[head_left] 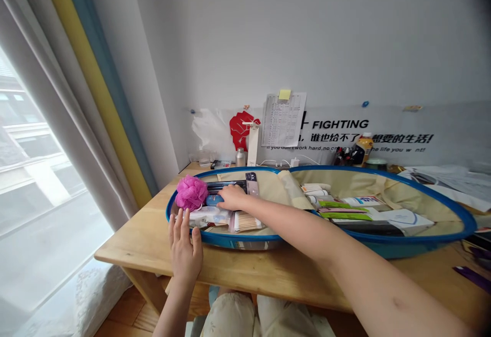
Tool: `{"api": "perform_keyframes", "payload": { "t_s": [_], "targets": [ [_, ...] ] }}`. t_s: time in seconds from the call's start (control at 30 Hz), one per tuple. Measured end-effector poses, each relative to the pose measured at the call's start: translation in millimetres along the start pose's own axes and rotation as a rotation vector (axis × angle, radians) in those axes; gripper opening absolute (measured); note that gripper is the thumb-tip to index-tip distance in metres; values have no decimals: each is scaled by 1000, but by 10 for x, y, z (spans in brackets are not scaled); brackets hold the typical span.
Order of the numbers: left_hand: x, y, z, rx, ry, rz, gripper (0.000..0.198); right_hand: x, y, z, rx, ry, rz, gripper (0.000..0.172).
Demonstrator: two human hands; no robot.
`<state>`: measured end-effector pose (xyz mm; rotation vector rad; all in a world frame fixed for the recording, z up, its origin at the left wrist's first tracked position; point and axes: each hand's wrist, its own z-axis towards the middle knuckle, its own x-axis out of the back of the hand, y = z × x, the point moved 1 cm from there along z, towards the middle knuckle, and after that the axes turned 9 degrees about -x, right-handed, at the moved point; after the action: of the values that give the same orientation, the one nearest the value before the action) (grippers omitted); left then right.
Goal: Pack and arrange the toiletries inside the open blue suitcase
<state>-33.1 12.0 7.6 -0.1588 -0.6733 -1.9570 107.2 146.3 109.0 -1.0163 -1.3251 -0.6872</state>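
Observation:
A blue-rimmed, beige-lined oval case (245, 237) lies opened out in two halves on the wooden table. My left hand (186, 247) is open, its fingers extended against the rim at the left end, just below a pink bath puff (191, 192). Inside the left half, my right hand (232, 197) has its fingers bent onto a blue rounded object (214, 200), whose kind I cannot make out. Beside it lie a dark flat package (252, 183), a clear bag of white items (207, 217) and a bag of thin wooden sticks (245, 221).
The right half holds a toothpaste tube (360, 201), green-and-pink strips (345, 211) and white items. Behind the case stand a metallic bottle (240, 158), a white lamp (253, 145) and an orange-capped bottle (363, 148). Papers (441, 183) lie at right.

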Motion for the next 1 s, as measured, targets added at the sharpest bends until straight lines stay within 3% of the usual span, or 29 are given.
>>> {"api": "perform_keyframes", "payload": {
  "t_s": [0.13,0.27,0.4,0.53,0.63,0.73,0.83,1.0],
  "targets": [
    [-1,-19,-5,1,0,-3,53,0,35,-18,11,15,65,41],
    [-3,-30,-13,-8,-3,14,53,331,300,-50,36,102,250,44],
    [-1,-23,-12,-17,-3,34,53,844,1049,-237,-56,189,311,37],
    [2,-14,-7,-20,0,36,53,1140,2000,-709,-212,181,316,50],
    [3,-15,-9,-26,2,34,53,1105,2521,-1142,-292,79,294,51],
    [2,-24,-10,-32,13,35,52,925,2795,-1473,-329,-14,264,48],
    [0,-33,-7,-37,14,35,53,733,2894,-1633,-327,-28,129,50],
    [0,-30,9,-35,15,30,52,579,2888,-1658,-304,-1,-76,42]
  ]
}}
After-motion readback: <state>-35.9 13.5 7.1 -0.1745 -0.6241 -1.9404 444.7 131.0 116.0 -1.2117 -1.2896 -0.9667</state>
